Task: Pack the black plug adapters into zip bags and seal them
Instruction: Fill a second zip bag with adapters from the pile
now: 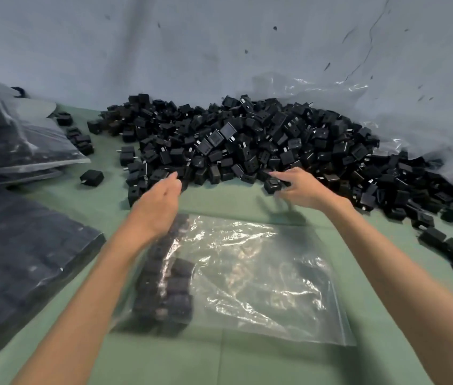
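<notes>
Both hands are stretched forward to the near edge of the pile of black plug adapters (247,140), which spreads across the green counter (233,200) just beyond the fingertips and runs on well past the right hand. The left hand (161,202) hangs at the pile's near left fringe with its fingers loosely bent and nothing visible in it, though it is blurred. The right hand (301,190) is lowered over a single adapter (272,187) at the rim of the pile, thumb and fingers on either side of it; whether they have closed on it I cannot tell. Behind the hands, between the two forearms, the zip bag (261,276) lies flat on the counter, its long axis running across from one arm to the other. A block of packed adapters (168,290) fills its left end, partly under the left forearm, while the rest of the bag is empty film. Its seal strip (340,307) appears to run along the right end, so the mouth probably faces the right arm, making that hand better placed to feed pieces in. Outside the left arm lie filled bags (25,259), flat on the counter.
</notes>
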### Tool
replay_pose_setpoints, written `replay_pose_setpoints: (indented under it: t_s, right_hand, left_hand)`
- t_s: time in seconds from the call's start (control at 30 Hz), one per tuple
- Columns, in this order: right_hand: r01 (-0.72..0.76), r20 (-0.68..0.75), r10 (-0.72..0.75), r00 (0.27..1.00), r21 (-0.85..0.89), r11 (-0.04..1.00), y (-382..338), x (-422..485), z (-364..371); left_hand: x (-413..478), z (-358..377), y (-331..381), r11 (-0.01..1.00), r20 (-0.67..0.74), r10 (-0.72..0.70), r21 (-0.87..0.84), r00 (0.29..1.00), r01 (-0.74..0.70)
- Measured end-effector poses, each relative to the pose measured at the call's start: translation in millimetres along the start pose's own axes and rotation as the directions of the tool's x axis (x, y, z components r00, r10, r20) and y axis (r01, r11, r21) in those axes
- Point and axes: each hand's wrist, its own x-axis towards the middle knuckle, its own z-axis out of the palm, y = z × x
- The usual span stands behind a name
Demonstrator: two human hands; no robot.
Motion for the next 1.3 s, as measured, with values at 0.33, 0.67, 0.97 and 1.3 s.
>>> replay_pose_setpoints:
  t_s: [0.33,0.67,0.97,1.3]
  right_hand:
    - [-0.056,-0.245,0.024,0.969,-0.124,0.991,27.1,1.6,24.3]
    - [-0.029,0.073,-0.004,0.997,0.455,0.89,55.6,-135.3,-1.7]
    - [-0.095,0.34,-0.325,0.883,0.805,0.585,-1.4,-152.2,35.7]
    - [0.412,-0.213,-0.371,0.904,0.665,0.623,-39.7,-129.7,56.5]
  left_hand:
    - [-5.6,11.8,-7.7,0.978,-0.096,-0.066,-0.201,0.993,0.046]
    - [-3.3,35.5,-18.0,0.994,0.094,0.038,0.1,0.995,-0.048]
    - [-4.4,33.4,-19.0,0.999,0.081,0.035,0.033,0.996,-0.038]
    - [-1.6,34.4,-23.9,1.0,0.071,0.024,0.002,0.997,-0.024]
